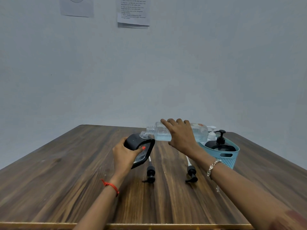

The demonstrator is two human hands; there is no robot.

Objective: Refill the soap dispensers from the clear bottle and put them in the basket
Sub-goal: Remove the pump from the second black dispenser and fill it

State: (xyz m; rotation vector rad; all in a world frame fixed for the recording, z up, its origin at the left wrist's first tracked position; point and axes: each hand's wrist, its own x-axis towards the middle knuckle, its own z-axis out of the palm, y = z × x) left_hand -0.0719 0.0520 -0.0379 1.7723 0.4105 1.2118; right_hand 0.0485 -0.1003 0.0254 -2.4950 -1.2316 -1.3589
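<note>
- Left grip (123,155): fingers and thumb are wrapped round a black dispenser (132,141). I hold it clear of the worktop (66,171), tilted, with its open neck toward 1 o'clock.
- Right grip (180,135): closed over the clear bottle (159,132) from above, fingers across the top, thumb on the near side.
- The bottle lies nearly level, its uncapped mouth pointing to 9 o'clock, right at the dispenser's neck. I cannot tell whether the two touch.
- Clear liquid sits along the bottle's lower side.
- Two black pump heads, left (150,174) and right (191,174), lie apart on the worktop at 6 o'clock of my grips, white tubes toward 12 o'clock.
- Teal basket (229,156) stands at 3 o'clock of the bottle. Inside it a second black dispenser (220,145) stands upright with its pump fitted.
- A white pump top (211,131) shows at 11 o'clock of that one.
</note>
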